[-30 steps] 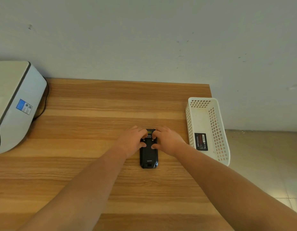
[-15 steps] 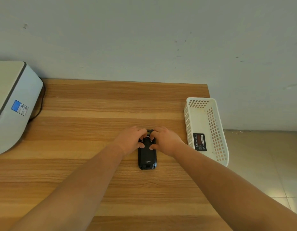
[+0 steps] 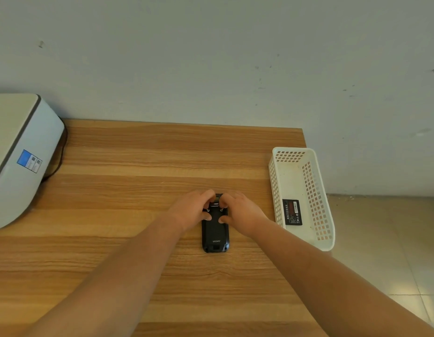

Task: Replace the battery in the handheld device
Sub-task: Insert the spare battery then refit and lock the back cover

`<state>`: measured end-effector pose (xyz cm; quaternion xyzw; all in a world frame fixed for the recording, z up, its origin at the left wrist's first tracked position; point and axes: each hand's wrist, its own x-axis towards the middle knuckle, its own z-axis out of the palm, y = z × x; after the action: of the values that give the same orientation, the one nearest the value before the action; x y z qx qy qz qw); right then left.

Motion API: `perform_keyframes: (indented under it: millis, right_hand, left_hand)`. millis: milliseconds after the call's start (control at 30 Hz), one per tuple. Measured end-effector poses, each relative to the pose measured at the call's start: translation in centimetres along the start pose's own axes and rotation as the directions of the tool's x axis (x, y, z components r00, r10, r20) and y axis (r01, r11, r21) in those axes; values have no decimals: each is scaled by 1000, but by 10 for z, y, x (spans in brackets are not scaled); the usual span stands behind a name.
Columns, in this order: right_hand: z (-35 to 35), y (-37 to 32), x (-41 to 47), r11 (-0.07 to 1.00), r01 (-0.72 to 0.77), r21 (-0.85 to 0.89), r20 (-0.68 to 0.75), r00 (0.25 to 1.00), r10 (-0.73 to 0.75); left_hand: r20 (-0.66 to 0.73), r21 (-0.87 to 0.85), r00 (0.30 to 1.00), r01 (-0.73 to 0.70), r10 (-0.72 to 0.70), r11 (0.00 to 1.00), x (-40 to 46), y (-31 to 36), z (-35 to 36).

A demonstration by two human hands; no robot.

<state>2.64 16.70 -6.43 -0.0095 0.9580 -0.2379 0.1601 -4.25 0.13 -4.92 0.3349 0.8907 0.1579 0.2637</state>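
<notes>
A wooden desk [image 3: 138, 190] stands against a pale, scuffed wall [image 3: 211, 57]. Right of the desk lies a beige tiled floor [image 3: 381, 239], in soft, even light.

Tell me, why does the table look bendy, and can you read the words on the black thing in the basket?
Head view: the wide lens bends the table edges and stretches both arms; the light is soft and even, without glare; the battery label in the basket is too small to read.
</notes>
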Motion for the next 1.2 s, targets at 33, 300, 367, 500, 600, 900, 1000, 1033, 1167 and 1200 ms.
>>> perform_keyframes:
  millis: [33,300,367,500,600,900,1000,1033,1167,1200]
  right_hand:
    - [0,-1,-1,999,-10,36,5,1000,10]
    - [-11,-5,4,1000,12,29,88,996,-14]
    - [-12,-6,6,999,5,42,96,995,-9]
    - [-10,-7,8,998,-22,61,123,992,15]
    - [-10,-7,7,997,-28,72,122,992,19]
    - [-7,-8,8,993,-61,103,103,993,51]
    - [-8,-9,9,992,-71,101,106,993,60]
    - [-8,-8,9,992,-76,101,103,993,65]
    - [-6,-8,8,991,-71,110,92,994,61]
    - [-6,-8,8,991,-73,115,88,994,63]
  left_hand:
    - [-11,-16,1000,6,-7,1000,-1,-1,1]
    - [-2,-38,999,38,-39,999,0,0,1]
    - [14,-39,999,41,-40,998,2,1,0]
    - [30,-59,998,55,-53,997,6,2,-2]
    - [43,-95,996,86,-82,992,7,2,-2]
    - [1,-181,986,163,-165,970,5,6,0]
    - [-16,-225,985,163,-170,961,0,0,7]
    - [-25,-239,984,166,-177,957,-3,-1,9]
    - [-85,-299,969,198,-232,934,-10,0,18]
    - [-102,-300,966,197,-237,933,-10,2,18]
